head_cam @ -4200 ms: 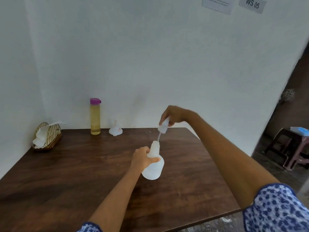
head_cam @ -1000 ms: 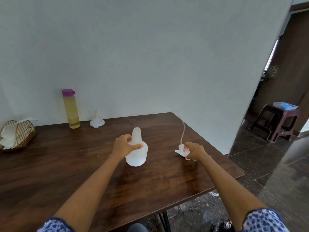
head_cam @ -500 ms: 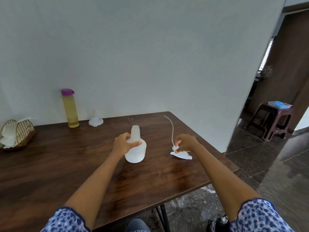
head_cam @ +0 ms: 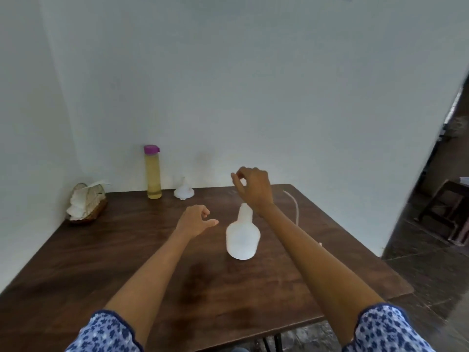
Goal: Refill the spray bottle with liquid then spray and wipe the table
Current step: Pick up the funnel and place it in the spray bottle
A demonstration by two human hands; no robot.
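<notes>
Near the centre of the frame the white spray bottle (head_cam: 243, 237) stands upright on the dark wooden table (head_cam: 101, 262), its neck open with no sprayer head on it. The left hand (head_cam: 195, 219) hovers just to the left of the bottle, not touching it, its fingers loosely curled and thumb pointing toward the bottle, holding nothing. The right hand (head_cam: 253, 189) is raised above and behind the bottle's neck, fingers bent with thumb and forefinger close together; nothing is seen between them. To the right of the right forearm a thin white dip tube (head_cam: 294, 204) curves across the table; the sprayer head it belongs to is hidden behind the arm. In the middle left, against the wall, stands a tall bottle of yellow liquid (head_cam: 153, 174) with a purple cap, and just to its right a small white funnel (head_cam: 183, 191). Further left, a wicker holder with white tissues (head_cam: 86, 203) sits at the table's far corner.
</notes>
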